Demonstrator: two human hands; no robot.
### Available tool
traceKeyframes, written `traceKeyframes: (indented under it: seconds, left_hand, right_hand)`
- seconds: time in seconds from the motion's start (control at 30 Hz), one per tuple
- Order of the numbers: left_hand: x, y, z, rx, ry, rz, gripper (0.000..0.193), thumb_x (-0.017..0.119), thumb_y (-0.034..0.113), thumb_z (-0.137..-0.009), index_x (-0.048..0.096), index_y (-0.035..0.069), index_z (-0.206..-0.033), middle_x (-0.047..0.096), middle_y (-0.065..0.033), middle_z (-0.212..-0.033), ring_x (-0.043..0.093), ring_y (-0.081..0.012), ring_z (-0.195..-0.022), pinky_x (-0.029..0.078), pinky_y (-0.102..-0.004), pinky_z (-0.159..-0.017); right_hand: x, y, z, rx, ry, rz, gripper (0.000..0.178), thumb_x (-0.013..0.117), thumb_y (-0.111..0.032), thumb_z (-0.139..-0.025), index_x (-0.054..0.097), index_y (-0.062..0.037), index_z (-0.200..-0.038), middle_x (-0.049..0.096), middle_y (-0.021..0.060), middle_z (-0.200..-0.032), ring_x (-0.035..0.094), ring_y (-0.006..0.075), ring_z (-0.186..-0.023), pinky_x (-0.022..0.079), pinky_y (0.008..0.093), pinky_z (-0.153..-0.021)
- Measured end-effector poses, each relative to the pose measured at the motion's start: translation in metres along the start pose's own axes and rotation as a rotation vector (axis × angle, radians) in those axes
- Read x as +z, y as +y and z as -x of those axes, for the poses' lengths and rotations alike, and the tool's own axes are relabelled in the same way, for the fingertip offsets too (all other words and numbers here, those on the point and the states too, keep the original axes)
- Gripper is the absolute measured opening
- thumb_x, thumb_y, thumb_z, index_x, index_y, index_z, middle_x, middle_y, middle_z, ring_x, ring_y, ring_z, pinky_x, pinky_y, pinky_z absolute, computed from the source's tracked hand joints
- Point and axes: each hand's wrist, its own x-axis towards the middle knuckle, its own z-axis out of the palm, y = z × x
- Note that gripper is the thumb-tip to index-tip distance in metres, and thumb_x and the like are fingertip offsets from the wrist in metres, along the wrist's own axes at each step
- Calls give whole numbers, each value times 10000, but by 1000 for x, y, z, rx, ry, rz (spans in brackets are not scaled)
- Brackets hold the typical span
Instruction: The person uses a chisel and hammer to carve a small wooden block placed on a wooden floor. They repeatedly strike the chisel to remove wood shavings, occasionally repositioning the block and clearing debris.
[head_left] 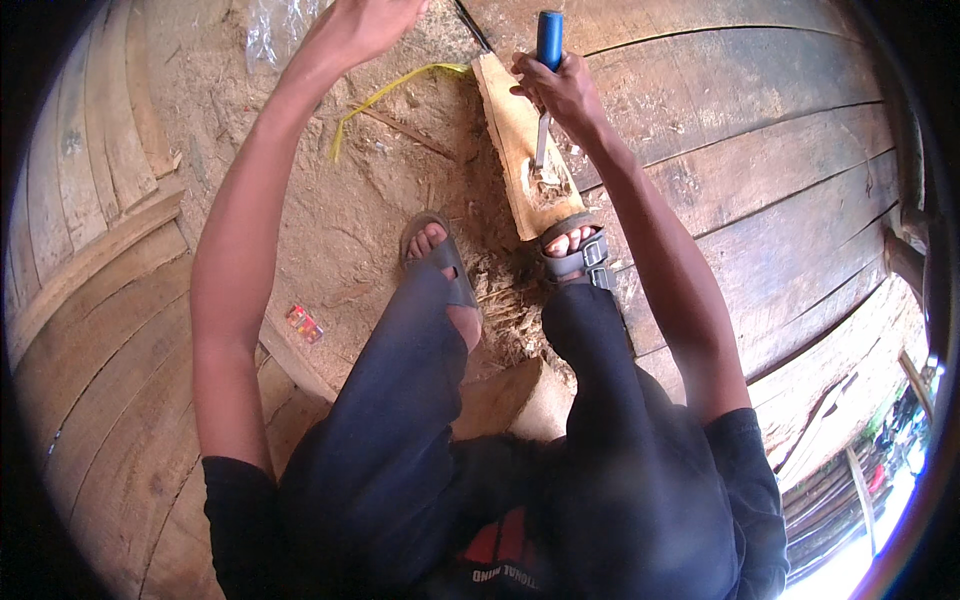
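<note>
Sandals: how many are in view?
2. Left sandal on the sawdust-strewn floor; right sandal pressing on the near end of the wood slab.

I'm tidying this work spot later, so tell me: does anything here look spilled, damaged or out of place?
Wood chips lie strewn between the sandalled feet, below the gouged end of the plank where the right hand holds a blue-handled chisel. A yellow strip and a small bright wrapper lie loose on the dusty floor.

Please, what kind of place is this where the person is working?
Probably a rough outdoor or open-sided woodworking spot. The right hand holds a blue-handled chisel on a wooden slab pinned under a sandalled foot, with wood chips on worn floor planks.
</note>
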Motion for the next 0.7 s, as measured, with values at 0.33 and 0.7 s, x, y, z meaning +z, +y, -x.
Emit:
traceKeyframes:
  seconds: [0.33, 0.7]
  left_hand:
    - [11, 17, 6, 47, 31, 36, 382, 505, 312, -973, 596, -32, -836, 551, -193, -638, 570, -193, -595, 444, -405, -564]
    - [-7, 11, 12, -50, 24, 121, 413, 491, 352, -995, 577, 9, -783, 541, -37, -628, 517, -134, -566, 424, -331, -522]
  right_hand:
    - [-9, 12, 6, 81, 118, 131, 309, 662, -245, -925, 659, 62, -959, 694, 152, -808, 720, 190, -737, 619, 293, -648]
    - [-7, 3, 26, 1, 134, -132, 262, 692, -231, -886, 648, 26, -890, 610, 52, -672, 598, 113, -596, 558, 281, -618]
